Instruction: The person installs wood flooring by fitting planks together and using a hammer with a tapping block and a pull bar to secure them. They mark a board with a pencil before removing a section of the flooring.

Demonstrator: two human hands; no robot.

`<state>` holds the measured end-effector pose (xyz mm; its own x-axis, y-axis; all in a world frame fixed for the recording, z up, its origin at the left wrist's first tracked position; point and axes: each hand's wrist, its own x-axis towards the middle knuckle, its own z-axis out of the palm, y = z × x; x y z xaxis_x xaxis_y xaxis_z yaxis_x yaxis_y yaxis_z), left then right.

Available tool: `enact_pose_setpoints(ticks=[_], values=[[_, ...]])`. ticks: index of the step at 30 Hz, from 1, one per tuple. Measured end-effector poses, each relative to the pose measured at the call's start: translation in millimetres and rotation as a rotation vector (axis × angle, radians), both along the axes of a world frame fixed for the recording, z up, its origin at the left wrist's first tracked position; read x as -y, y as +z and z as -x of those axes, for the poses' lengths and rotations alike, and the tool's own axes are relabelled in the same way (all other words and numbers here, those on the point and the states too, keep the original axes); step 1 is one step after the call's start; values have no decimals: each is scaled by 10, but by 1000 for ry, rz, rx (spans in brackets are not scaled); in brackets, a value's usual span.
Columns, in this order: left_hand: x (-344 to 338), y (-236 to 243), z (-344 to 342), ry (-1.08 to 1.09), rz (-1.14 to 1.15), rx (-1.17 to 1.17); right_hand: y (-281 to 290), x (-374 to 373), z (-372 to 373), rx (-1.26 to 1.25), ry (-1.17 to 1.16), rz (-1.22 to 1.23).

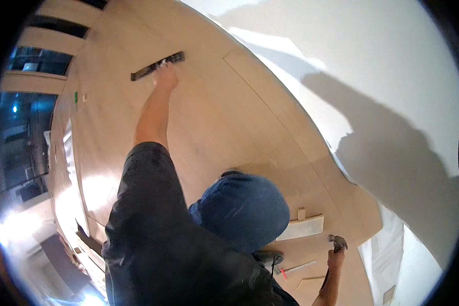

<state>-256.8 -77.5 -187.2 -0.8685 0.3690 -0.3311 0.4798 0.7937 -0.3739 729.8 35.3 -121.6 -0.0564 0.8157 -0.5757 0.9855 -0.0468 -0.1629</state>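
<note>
My left arm reaches far forward over the wooden plank floor (204,102). At its end my left hand (166,77) is closed at a long, dark flat bar (175,57) lying on the boards. A small whitish bit shows by the fingers, too blurred to name. Low on the right, my right hand (335,259) grips a claw hammer (336,240) close below its metal head, which is raised slightly blurred over the floor. Between my arms is my bent knee in blue cloth (239,211), with part of a dark shoe (268,256) showing beside it.
A pale board offcut (303,228) and a small wood block (301,212) lie near my knee. Close by is a thin tool with a red part (283,274). White sheeting (385,245) edges the floor by the white wall (392,56). Dark windows (25,122) line the left.
</note>
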Motion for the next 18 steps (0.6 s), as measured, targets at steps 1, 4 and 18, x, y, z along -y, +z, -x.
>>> enact_pose_setpoints(ticks=[1, 4, 18], values=[[-28, -13, 255, 3, 9, -72, 71, 78, 305, 69, 42, 59], [-463, -183, 504, -41, 18, -41, 388, 436, 1278, 171, 74, 128], [-236, 70, -207, -736, -174, 277, 329, 924, 2888, -6, 344, 412]])
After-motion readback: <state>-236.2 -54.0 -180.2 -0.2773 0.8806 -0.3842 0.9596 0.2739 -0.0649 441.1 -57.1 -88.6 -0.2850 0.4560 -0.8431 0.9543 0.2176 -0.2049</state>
